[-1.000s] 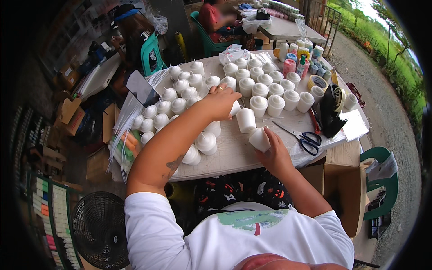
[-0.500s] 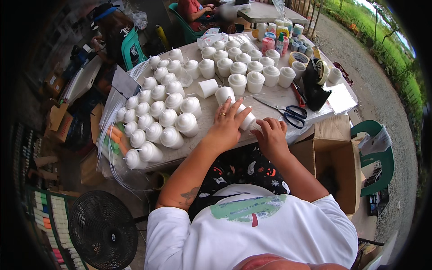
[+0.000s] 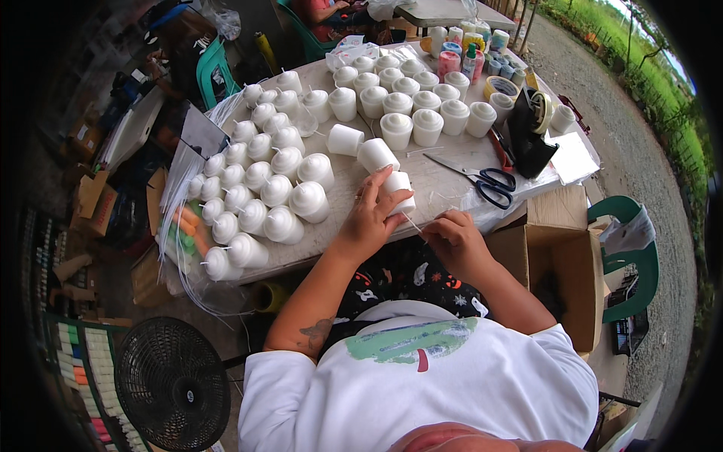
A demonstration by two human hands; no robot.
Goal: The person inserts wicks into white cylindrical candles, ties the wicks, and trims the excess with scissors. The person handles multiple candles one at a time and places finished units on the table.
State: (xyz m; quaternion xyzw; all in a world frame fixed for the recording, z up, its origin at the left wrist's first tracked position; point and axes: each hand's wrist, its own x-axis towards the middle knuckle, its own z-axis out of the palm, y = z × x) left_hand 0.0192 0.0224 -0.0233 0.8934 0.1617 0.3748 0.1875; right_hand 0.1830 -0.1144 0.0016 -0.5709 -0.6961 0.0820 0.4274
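Observation:
A white candle [image 3: 400, 191] rests tilted on its side near the table's front edge, gripped by my left hand [image 3: 367, 217] with the thumb and fingers around it. From its near end a thin white wick [image 3: 412, 224] runs to my right hand [image 3: 456, 239], whose fingers are pinched on it. Just beyond lie two more white candles, one touching distance from my left fingertips [image 3: 378, 155] and another on its side [image 3: 345, 140]. Blue-handled scissors [image 3: 491, 186] lie spread to the right of my hands.
Rows of white candles [image 3: 276, 190] with wicks fill the table's left; more wickless-looking ones [image 3: 396, 129] stand behind. A black tape dispenser [image 3: 529, 143], tape rolls and paint bottles [image 3: 449, 63] sit at the right. An opened cardboard box [image 3: 557, 264] stands below, a black fan [image 3: 173, 383] at lower left.
My left hand has shifted its grip, and the candle in it has turned. My right hand has drawn back from the candle, with a length of wick now showing between them.

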